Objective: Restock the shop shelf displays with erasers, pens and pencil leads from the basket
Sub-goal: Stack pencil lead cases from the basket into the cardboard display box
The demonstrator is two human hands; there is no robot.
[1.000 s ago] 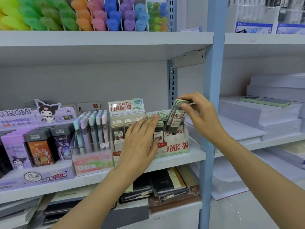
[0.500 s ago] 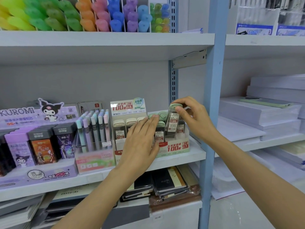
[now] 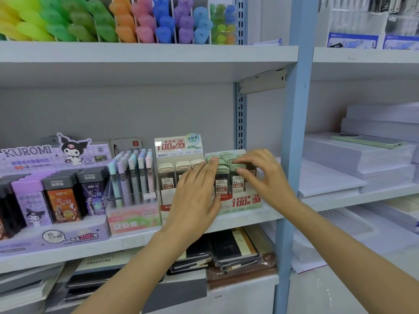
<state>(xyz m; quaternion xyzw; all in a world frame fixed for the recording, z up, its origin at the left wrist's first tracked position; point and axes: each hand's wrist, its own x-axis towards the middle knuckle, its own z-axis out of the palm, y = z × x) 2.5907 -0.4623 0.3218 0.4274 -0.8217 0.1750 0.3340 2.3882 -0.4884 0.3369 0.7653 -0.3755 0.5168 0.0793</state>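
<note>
On the middle shelf (image 3: 249,219), near its right end, stands a low cardboard display box (image 3: 246,201) printed in red with "100" and "2B 0.7". It is packed with upright pencil-lead cases (image 3: 221,183), dark with pale green caps, in rows running to the far side.

The left hand (image 3: 195,196) lies flat against the left front of that box, fingers straight and close together, their tips touching the green caps of the near-left cases. The right hand (image 3: 267,177) arches over the right side of the box with bent fingers. Its thumb and forefinger nip the green cap of the front-right case (image 3: 237,183), which stands upright in the box among the others.

Just left of this box is a taller one (image 3: 179,146) marked "2B 0.5", holding cases with beige caps (image 3: 166,175). Further left come a rack of pastel mechanical pencils (image 3: 133,175) and a purple Kuromi display (image 3: 45,159) of dark lead boxes.

On the upper shelf sit rows of bright highlighters (image 3: 145,21). Below the middle shelf lie dark notebooks (image 3: 235,248). A blue upright post (image 3: 294,132) stands just right of the hands. Beyond it are stacks of white paper (image 3: 353,155), and lower down a white mesh basket (image 3: 340,223), whose contents I cannot make out.
</note>
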